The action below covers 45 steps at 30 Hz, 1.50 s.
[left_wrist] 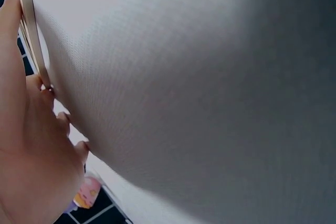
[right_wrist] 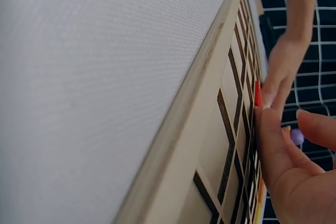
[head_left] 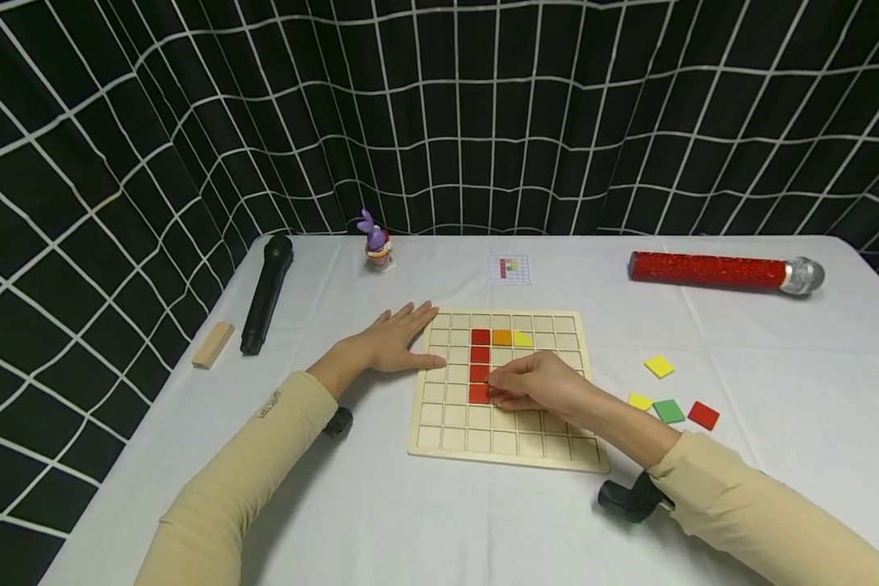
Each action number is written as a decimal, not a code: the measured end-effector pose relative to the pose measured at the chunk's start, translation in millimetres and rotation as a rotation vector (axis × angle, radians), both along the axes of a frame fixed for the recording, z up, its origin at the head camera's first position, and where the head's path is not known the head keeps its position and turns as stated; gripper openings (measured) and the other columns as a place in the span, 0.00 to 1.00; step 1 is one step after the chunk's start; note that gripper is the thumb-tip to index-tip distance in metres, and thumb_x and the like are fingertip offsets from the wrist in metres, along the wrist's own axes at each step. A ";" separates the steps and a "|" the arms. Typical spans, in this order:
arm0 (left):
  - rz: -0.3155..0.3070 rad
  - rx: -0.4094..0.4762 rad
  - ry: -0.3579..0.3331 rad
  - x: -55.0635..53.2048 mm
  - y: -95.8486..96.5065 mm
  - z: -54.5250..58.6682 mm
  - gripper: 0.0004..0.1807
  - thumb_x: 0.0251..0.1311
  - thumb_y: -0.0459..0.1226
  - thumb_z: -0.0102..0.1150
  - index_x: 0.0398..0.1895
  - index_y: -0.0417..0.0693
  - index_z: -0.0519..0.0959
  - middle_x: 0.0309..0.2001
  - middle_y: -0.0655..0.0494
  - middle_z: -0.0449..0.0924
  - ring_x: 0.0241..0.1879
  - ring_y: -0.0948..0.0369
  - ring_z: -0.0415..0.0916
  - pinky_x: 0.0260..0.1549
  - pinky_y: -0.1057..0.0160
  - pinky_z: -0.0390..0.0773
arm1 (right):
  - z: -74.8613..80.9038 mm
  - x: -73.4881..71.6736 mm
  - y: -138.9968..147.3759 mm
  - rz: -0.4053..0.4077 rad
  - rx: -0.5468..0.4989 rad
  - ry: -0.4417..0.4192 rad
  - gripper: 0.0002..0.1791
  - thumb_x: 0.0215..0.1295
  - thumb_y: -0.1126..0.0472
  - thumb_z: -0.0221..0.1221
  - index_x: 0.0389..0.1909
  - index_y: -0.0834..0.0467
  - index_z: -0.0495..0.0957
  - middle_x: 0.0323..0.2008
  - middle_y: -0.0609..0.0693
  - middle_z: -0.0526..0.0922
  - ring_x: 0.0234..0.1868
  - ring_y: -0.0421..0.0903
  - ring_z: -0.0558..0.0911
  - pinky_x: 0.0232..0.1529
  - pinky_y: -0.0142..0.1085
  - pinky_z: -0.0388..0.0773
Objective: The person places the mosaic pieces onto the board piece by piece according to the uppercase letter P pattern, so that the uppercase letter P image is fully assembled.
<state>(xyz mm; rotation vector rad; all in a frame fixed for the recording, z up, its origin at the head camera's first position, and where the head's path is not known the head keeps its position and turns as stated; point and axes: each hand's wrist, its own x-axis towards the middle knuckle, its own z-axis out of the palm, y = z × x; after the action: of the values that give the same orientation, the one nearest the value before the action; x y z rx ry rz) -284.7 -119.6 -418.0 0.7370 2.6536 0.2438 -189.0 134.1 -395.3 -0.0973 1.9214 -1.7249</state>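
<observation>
A pale wooden grid board [head_left: 450, 439] lies on the table. On it, several red tiles [head_left: 480, 355] form a column, with an orange tile [head_left: 501, 338] and a yellow piece [head_left: 522, 338] beside the top one. My left hand [head_left: 395, 342] rests flat with spread fingers at the board's left edge, thumb over it. My right hand [head_left: 542, 382] reaches over the board, fingertips touching around the lowest red tile [head_left: 479, 394]. In the right wrist view a raised finger [right_wrist: 317, 129] stands apart from the digit on the board; nothing held is visible between them.
Right of the board lie yellow tiles [head_left: 659, 366], a green tile [head_left: 669, 411] and a red tile [head_left: 704, 416]. Behind it are a printed grid card [head_left: 509, 269], a figurine [head_left: 377, 244] and a red microphone [head_left: 710, 269]. Left are a black microphone [head_left: 267, 295] and a wooden block [head_left: 213, 345].
</observation>
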 end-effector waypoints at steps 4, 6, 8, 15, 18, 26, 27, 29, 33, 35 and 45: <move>0.001 0.004 0.002 0.2 0.0 0.4 0.52 0.58 0.68 0.46 0.77 0.53 0.40 0.76 0.57 0.35 0.73 0.55 0.32 0.68 0.49 0.34 | -0.4 -0.7 0.7 0.011 -0.004 0.017 0.16 0.68 0.69 0.55 0.49 0.78 0.74 0.41 0.61 0.83 0.39 0.45 0.82 0.46 0.36 0.79; 0.002 0.004 0.003 0.3 0.0 0.1 0.53 0.58 0.68 0.46 0.77 0.53 0.40 0.76 0.57 0.35 0.73 0.55 0.32 0.68 0.49 0.34 | -0.6 -0.7 1.0 0.014 -0.005 0.021 0.16 0.67 0.68 0.55 0.49 0.78 0.75 0.41 0.61 0.83 0.40 0.46 0.82 0.46 0.36 0.79; 0.003 0.002 0.003 0.7 0.1 -0.1 0.53 0.58 0.68 0.46 0.77 0.53 0.40 0.76 0.57 0.35 0.73 0.55 0.32 0.68 0.49 0.34 | -0.8 -0.5 1.8 0.017 -0.009 0.020 0.16 0.67 0.68 0.55 0.49 0.78 0.74 0.42 0.62 0.82 0.40 0.46 0.83 0.47 0.37 0.78; 0.010 0.001 -0.007 2.1 0.6 0.9 0.53 0.57 0.69 0.46 0.77 0.53 0.40 0.76 0.57 0.35 0.73 0.55 0.32 0.68 0.49 0.34 | -2.4 -2.3 11.4 0.040 -0.024 0.003 0.19 0.68 0.64 0.55 0.52 0.76 0.73 0.43 0.62 0.82 0.38 0.47 0.83 0.44 0.37 0.80; 0.008 0.003 -0.014 2.5 0.6 1.6 0.53 0.58 0.68 0.46 0.77 0.53 0.40 0.76 0.57 0.35 0.73 0.55 0.31 0.68 0.49 0.34 | -3.5 -4.0 18.8 0.071 -0.044 -0.016 0.21 0.69 0.63 0.55 0.54 0.76 0.72 0.43 0.63 0.82 0.38 0.47 0.83 0.43 0.37 0.80; 0.001 -0.005 -0.003 1.4 0.4 1.1 0.53 0.57 0.69 0.45 0.77 0.53 0.40 0.76 0.57 0.35 0.73 0.55 0.32 0.68 0.49 0.34 | -1.5 -6.1 39.4 0.195 -0.060 -0.030 0.21 0.70 0.62 0.54 0.54 0.77 0.71 0.42 0.61 0.83 0.40 0.47 0.82 0.46 0.39 0.79; 0.000 -0.006 -0.002 1.3 0.4 1.4 0.53 0.58 0.69 0.45 0.77 0.53 0.40 0.76 0.57 0.35 0.73 0.55 0.32 0.68 0.49 0.34 | -1.2 -6.3 42.3 0.204 -0.056 -0.027 0.22 0.70 0.61 0.54 0.54 0.77 0.72 0.42 0.61 0.83 0.41 0.48 0.82 0.46 0.39 0.79; -0.002 -0.008 -0.001 1.2 0.4 1.9 0.53 0.58 0.69 0.45 0.77 0.53 0.40 0.76 0.57 0.34 0.73 0.55 0.32 0.68 0.49 0.34 | -0.7 -7.0 48.7 0.206 -0.053 -0.021 0.22 0.70 0.60 0.55 0.54 0.77 0.72 0.42 0.60 0.83 0.42 0.49 0.83 0.48 0.40 0.78; -0.001 -0.010 -0.004 1.4 0.9 2.6 0.52 0.58 0.68 0.45 0.77 0.53 0.39 0.76 0.57 0.34 0.73 0.55 0.32 0.68 0.49 0.34 | 2.1 -8.7 62.1 0.201 -0.061 -0.004 0.24 0.71 0.61 0.53 0.56 0.79 0.69 0.43 0.60 0.83 0.44 0.49 0.83 0.49 0.39 0.77; 0.001 -0.010 -0.005 1.2 0.8 2.3 0.53 0.58 0.69 0.45 0.77 0.53 0.39 0.76 0.57 0.34 0.73 0.55 0.32 0.68 0.49 0.34 | 4.1 -9.1 69.4 0.194 -0.064 0.003 0.25 0.72 0.61 0.52 0.57 0.80 0.67 0.44 0.60 0.83 0.45 0.49 0.83 0.50 0.39 0.77; -0.003 -0.003 -0.003 2.3 0.6 3.0 0.53 0.58 0.68 0.46 0.77 0.53 0.39 0.76 0.56 0.35 0.73 0.55 0.32 0.68 0.49 0.35 | 11.4 -7.8 101.4 0.209 -0.045 0.027 0.27 0.73 0.60 0.51 0.59 0.81 0.64 0.50 0.64 0.79 0.52 0.50 0.80 0.55 0.40 0.72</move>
<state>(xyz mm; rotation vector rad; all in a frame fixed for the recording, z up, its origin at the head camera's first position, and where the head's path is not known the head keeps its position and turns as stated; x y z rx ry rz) -282.5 -119.0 -415.0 0.7395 2.6487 0.2401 -196.8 235.5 -383.9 -0.3274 1.8213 -1.6344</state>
